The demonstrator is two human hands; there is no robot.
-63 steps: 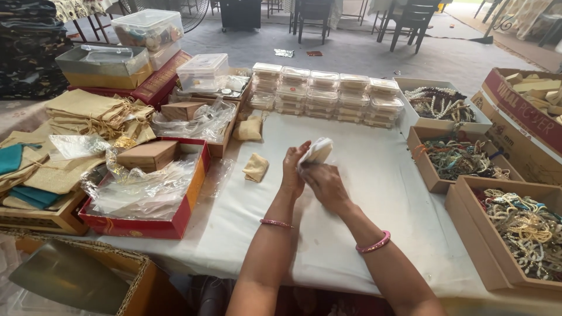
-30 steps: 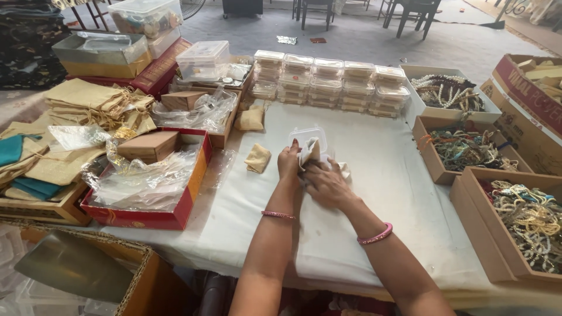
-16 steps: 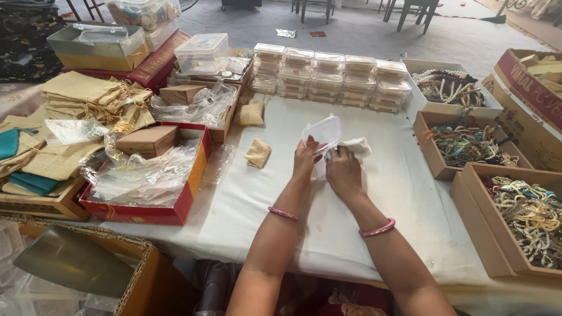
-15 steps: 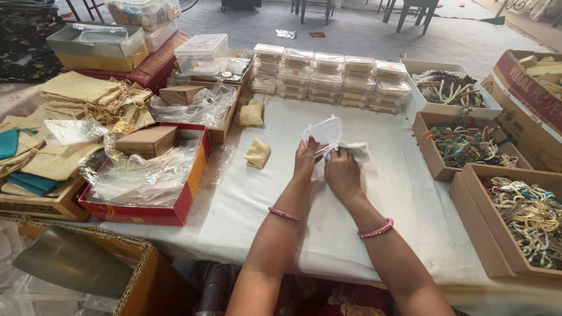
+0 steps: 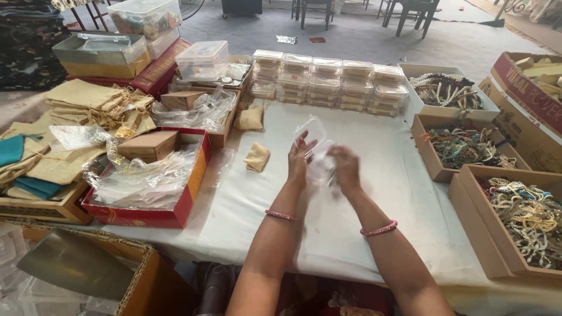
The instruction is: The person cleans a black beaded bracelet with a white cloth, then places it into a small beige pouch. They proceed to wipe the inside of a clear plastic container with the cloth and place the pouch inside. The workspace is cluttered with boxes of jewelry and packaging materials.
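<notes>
Holding a small clear plastic box [image 5: 313, 146] between them above the middle of the white-covered surface [image 5: 374, 193], the left hand [image 5: 298, 159] and right hand [image 5: 345, 167] are both closed on it, the left fingers at its raised lid; the box is blurred. Just left of the hands a small beige pouch [image 5: 256, 157] lies on the cloth. Behind them stand stacked clear boxes [image 5: 328, 85] in a row. To the right, cardboard trays of beaded strings [image 5: 468, 146] line the edge; to the left sits a red box [image 5: 152, 193] with crumpled plastic wrap.
</notes>
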